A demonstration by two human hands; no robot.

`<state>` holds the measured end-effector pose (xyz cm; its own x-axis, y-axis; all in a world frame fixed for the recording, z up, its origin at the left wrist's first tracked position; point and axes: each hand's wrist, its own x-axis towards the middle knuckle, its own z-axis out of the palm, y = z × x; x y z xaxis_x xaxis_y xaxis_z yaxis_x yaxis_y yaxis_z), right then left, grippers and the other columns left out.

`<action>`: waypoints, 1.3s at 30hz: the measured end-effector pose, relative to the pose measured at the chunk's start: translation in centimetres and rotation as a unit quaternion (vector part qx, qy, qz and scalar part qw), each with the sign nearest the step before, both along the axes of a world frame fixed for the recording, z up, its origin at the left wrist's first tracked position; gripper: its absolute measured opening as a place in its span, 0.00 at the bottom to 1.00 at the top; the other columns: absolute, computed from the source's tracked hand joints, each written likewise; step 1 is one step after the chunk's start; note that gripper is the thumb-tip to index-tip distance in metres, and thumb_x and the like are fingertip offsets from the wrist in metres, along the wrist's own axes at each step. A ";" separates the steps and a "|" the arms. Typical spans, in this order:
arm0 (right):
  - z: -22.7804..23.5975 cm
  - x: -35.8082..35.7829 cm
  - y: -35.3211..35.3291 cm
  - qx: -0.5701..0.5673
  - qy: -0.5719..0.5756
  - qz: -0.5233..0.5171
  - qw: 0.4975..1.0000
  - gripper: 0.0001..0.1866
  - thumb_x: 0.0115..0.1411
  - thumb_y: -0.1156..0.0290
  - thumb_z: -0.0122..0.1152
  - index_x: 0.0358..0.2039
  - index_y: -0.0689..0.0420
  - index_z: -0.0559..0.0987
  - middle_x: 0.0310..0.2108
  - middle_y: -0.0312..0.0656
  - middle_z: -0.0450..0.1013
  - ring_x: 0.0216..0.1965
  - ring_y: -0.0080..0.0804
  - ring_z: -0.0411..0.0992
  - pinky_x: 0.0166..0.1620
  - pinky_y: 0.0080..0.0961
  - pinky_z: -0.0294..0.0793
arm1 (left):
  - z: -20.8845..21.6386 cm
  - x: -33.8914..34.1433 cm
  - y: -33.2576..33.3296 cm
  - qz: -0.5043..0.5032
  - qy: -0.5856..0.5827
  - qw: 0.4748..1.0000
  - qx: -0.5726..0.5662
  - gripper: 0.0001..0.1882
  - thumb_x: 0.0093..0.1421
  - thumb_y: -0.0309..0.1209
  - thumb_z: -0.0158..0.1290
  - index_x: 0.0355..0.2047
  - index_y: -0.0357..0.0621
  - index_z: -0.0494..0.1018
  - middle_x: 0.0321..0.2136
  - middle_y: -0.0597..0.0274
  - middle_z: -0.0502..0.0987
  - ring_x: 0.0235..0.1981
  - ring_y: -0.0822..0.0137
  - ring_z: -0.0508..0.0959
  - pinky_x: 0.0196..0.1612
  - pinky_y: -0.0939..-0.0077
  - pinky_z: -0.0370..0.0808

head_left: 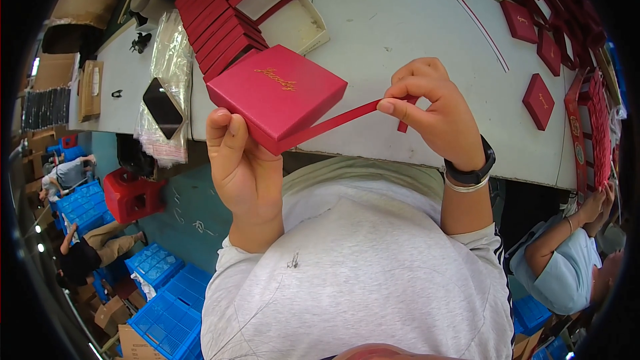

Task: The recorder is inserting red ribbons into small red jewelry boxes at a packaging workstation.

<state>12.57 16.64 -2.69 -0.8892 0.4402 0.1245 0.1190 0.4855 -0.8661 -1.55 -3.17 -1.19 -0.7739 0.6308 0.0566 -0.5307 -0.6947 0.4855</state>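
My left hand [243, 170] grips a square red jewelry box [277, 90] by its near left side, tilted and raised above the table edge. Gold lettering marks its lid. A narrow red strip [340, 121] runs from the box's near edge to the right. Between thumb and fingertips, my right hand [430, 103] pinches the strip's far end, with a short tail hanging below. The strip looks stretched straight between the two hands. A black band circles my right wrist.
Stacked red boxes [217, 17] and an open white carton [303, 27] stand behind. More red boxes [520, 21] lie at right. Clear plastic bags [170, 60] and a black phone [162, 108] are left. Another person [567, 253] works at right. Blue crates [170, 313] and a red stool [131, 195] stand on the floor.
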 end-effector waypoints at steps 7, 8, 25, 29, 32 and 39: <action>-0.6 -0.1 0.3 0.003 0.056 -0.018 0.998 0.08 0.47 0.66 0.68 0.20 0.55 0.80 0.36 0.32 0.72 0.49 0.35 0.60 0.46 0.26 0.63 | -0.3 0.0 0.1 -0.101 -0.166 0.979 0.069 0.10 0.62 0.19 0.41 0.39 0.43 0.71 0.42 0.55 0.74 0.47 0.61 0.74 0.50 0.59 0.75; -0.7 -0.1 0.4 0.026 0.060 -0.019 0.998 0.07 0.46 0.66 0.68 0.20 0.55 0.80 0.36 0.32 0.72 0.50 0.35 0.60 0.46 0.26 0.64 | -0.4 -0.1 0.1 -0.102 -0.166 0.978 0.068 0.10 0.62 0.19 0.41 0.39 0.43 0.71 0.42 0.55 0.74 0.47 0.61 0.74 0.50 0.59 0.75; -2.7 -0.2 1.3 -0.246 0.184 0.165 0.937 0.07 0.45 0.68 0.68 0.20 0.57 0.80 0.51 0.57 0.66 0.57 0.53 0.60 0.57 0.41 0.60 | -0.9 0.1 0.6 -0.266 -0.305 0.910 0.093 0.10 0.64 0.25 0.41 0.43 0.44 0.70 0.45 0.55 0.72 0.48 0.59 0.74 0.49 0.57 0.76; -2.4 0.1 0.7 -0.242 0.210 0.173 0.931 0.09 0.43 0.67 0.70 0.20 0.57 0.80 0.53 0.57 0.64 0.52 0.50 0.67 0.53 0.38 0.66 | -1.2 0.1 0.5 -0.208 -0.160 0.965 -0.004 0.10 0.63 0.24 0.42 0.43 0.42 0.70 0.45 0.53 0.72 0.47 0.59 0.74 0.48 0.59 0.75; -1.8 0.4 0.4 -0.162 0.198 0.127 0.958 0.09 0.42 0.68 0.70 0.21 0.58 0.80 0.52 0.56 0.65 0.52 0.47 0.67 0.53 0.37 0.65 | -1.3 0.4 0.8 -0.163 -0.070 0.982 -0.058 0.16 0.62 0.29 0.47 0.50 0.42 0.65 0.48 0.52 0.69 0.49 0.58 0.72 0.50 0.61 0.73; -0.3 0.1 -2.9 -0.164 0.189 0.018 0.968 0.08 0.42 0.70 0.70 0.24 0.58 0.82 0.49 0.51 0.68 0.47 0.41 0.69 0.52 0.32 0.66 | -2.2 3.4 4.4 0.025 0.213 0.941 -0.261 0.55 0.46 0.58 0.59 0.62 0.41 0.41 0.57 0.55 0.57 0.57 0.59 0.63 0.57 0.60 0.63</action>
<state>12.69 13.78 -2.98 -0.8231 0.4802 0.3032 -0.2494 0.1740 -0.9527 1.87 1.21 -3.34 -0.7804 0.6224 0.0601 -0.1846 -0.3212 0.9289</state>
